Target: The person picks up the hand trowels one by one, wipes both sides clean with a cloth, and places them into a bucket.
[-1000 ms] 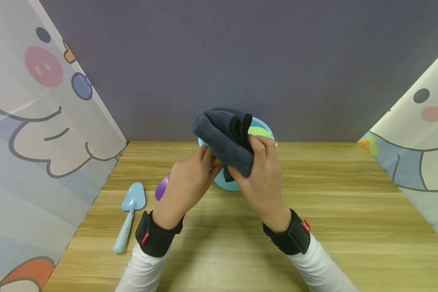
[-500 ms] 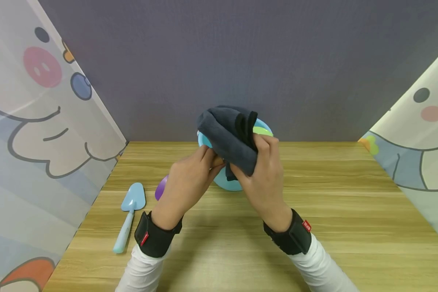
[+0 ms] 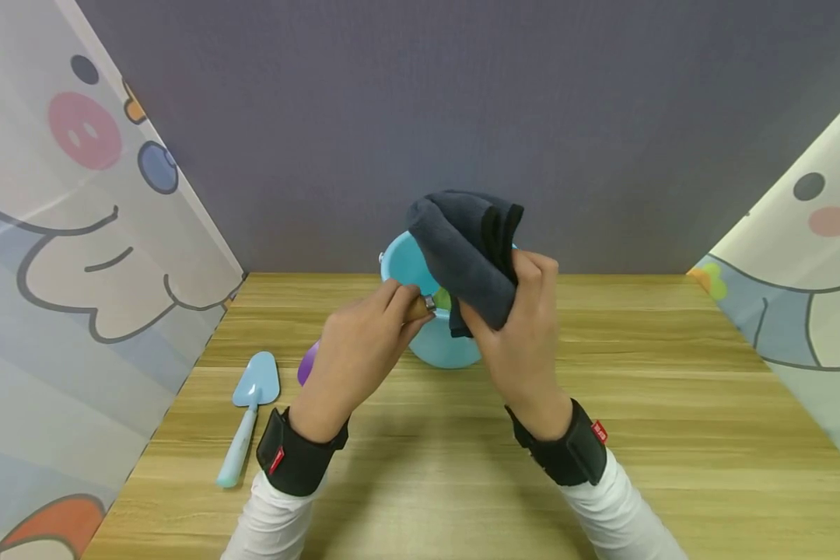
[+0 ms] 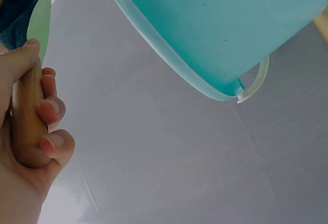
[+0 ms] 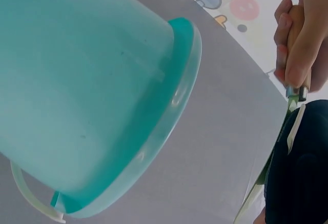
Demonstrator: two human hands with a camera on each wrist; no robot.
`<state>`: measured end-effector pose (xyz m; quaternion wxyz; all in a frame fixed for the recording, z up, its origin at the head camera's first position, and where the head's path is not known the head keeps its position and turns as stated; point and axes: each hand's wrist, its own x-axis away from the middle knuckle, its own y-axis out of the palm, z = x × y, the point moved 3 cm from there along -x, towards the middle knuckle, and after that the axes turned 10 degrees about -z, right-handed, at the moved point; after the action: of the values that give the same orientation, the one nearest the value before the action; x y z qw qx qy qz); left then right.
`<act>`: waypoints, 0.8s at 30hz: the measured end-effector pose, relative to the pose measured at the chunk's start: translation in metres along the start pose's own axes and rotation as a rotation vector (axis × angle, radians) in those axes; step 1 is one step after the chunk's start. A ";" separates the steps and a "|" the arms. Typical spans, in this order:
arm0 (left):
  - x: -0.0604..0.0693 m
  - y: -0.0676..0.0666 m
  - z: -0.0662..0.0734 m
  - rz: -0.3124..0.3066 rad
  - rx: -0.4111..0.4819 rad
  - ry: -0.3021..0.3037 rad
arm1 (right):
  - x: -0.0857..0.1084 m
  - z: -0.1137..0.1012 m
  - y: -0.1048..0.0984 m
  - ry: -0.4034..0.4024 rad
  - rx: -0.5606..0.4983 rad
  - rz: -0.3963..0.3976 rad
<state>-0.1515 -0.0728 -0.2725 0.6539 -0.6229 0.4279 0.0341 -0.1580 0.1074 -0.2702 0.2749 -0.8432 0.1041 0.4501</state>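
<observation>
My left hand [image 3: 360,334] grips the wooden handle [image 4: 26,114] of a small hand tool with a metal collar. Its green head [image 4: 41,21] is largely covered by cloth, so its full shape cannot be told. My right hand [image 3: 521,334] holds a folded dark grey towel [image 3: 465,264] with black edging. In the right wrist view the towel [image 5: 300,172] lies against the tool's head. Behind and below both hands stands a light blue bucket [image 3: 444,346], partly hidden by the towel.
A light blue trowel [image 3: 248,420] lies on the wooden table [image 3: 672,404] at the left. Beside my left wrist shows part of a purple object [image 3: 307,364]. A grey panel [image 3: 420,117] rises behind the bucket, with cartoon-printed sheets on both sides.
My right hand has moved to the right and slightly up with the towel. More of the bucket's opening and the tool's metal collar now shows. My left hand has stayed nearly still.
</observation>
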 end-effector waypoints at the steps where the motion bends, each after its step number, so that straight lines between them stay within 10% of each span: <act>1: 0.000 -0.001 0.000 -0.001 -0.003 -0.001 | -0.001 0.001 -0.001 0.005 -0.001 0.008; 24: 0.002 -0.004 -0.004 0.023 -0.029 -0.035 | -0.016 0.027 -0.022 0.155 -0.038 0.044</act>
<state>-0.1506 -0.0780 -0.2698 0.6520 -0.6266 0.4228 0.0588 -0.1767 0.1391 -0.2613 0.2401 -0.8780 0.1352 0.3914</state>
